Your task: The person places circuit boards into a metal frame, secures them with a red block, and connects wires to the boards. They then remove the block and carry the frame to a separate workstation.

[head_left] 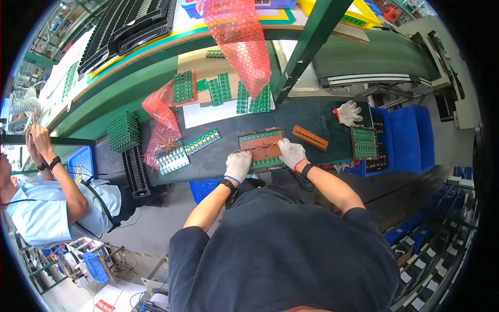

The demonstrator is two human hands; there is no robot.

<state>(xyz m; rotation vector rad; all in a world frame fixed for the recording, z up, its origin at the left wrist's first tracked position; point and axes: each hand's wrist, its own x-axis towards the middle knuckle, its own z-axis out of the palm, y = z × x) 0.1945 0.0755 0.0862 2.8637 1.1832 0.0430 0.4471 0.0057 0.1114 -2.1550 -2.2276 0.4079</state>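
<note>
In front of me on the dark bench lies a frame (261,147) holding green circuit boards, with a reddish-brown plate across its middle. Thin dark wires (265,147) run over the plate between my hands. My left hand (238,165), in a white knit glove, is closed at the frame's left side on the wires' left end. Also gloved, my right hand (291,153) pinches the wires by the frame's right edge. The gloved fingers partly hide the grip. An orange-brown slotted strip (310,138) lies beyond my right hand.
To the left are a green board stack (123,131), a black rack (136,171), a component-filled board (202,141) and pink bubble wrap (162,119). Rightward lie a spare glove (349,113), a framed board (365,143) and blue bins (410,138). A co-worker (67,197) works at far left.
</note>
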